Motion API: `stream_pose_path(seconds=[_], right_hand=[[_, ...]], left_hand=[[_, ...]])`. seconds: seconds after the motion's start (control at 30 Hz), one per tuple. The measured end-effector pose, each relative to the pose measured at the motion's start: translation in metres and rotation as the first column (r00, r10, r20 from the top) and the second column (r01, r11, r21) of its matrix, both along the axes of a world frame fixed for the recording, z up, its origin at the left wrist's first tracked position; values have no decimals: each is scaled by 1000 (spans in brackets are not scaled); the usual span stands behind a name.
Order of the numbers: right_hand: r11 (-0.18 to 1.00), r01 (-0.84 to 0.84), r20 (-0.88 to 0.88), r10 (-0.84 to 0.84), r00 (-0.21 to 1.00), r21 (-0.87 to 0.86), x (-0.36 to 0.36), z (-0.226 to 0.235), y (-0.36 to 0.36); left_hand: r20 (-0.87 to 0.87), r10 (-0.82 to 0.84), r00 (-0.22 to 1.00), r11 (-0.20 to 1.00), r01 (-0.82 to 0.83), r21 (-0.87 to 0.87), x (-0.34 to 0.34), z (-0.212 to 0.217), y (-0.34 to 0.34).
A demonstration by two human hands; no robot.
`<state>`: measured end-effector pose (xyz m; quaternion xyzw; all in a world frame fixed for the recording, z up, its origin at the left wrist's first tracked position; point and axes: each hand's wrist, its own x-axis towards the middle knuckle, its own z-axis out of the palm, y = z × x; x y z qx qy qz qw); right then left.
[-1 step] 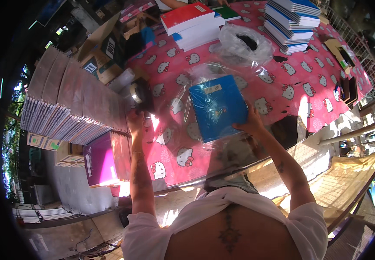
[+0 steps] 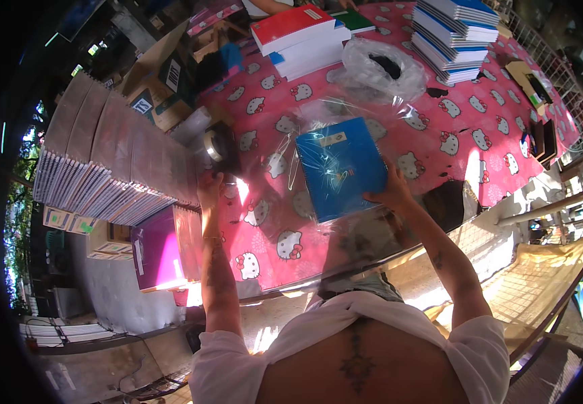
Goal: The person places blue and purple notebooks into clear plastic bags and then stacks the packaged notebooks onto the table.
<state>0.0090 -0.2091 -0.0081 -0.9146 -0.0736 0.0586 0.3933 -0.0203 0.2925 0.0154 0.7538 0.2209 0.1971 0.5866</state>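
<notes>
A blue spiral notebook [image 2: 345, 172] in clear, shiny plastic film lies slightly tilted at the middle of the table. My right hand [image 2: 394, 188] grips its lower right edge, the thumb on the cover and the other fingers along the side. To the left, my left hand [image 2: 210, 188] is beside a roll of tape [image 2: 213, 145] on a dark holder. Its fingers are in shadow, so their grip is hard to make out. Just left of that hand stands a long row of wrapped spiral notebooks [image 2: 113, 161].
A pink cat-print cloth covers the table [image 2: 254, 212]. Beyond the notebook are a crumpled plastic bag [image 2: 379, 67], a red-topped book stack [image 2: 298, 40] and a tall notebook stack [image 2: 453, 40]. Cardboard boxes [image 2: 163, 87] stand far left; another person's arm [image 2: 268, 7] shows at the far edge.
</notes>
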Motion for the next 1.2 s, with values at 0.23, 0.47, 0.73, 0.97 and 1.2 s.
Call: stream_pose_path(seconds=[0.23,0.47,0.73,0.97,1.2], right_hand=[[996,-81,134,76,988,31,11,-28,-11],[996,-84,51,82,995,24,9,-25,-6],[1000,-1,6,1,1000,-28,5,-14,-11],[997,-48,-91,54,994,60,6,-5,-9],[997,4,-110,4,994,74,7,-9,-17]], left_hand=[[-33,43,999,914,-53,-403,20,-5,21],[-104,271,957,946,-285,-158,-23,-35,14],[-161,-664,731,698,682,216,-8,49,-176],[-496,-642,584,434,811,393,5,29,-283],[-248,-378,892,337,383,860,-6,18,-266]])
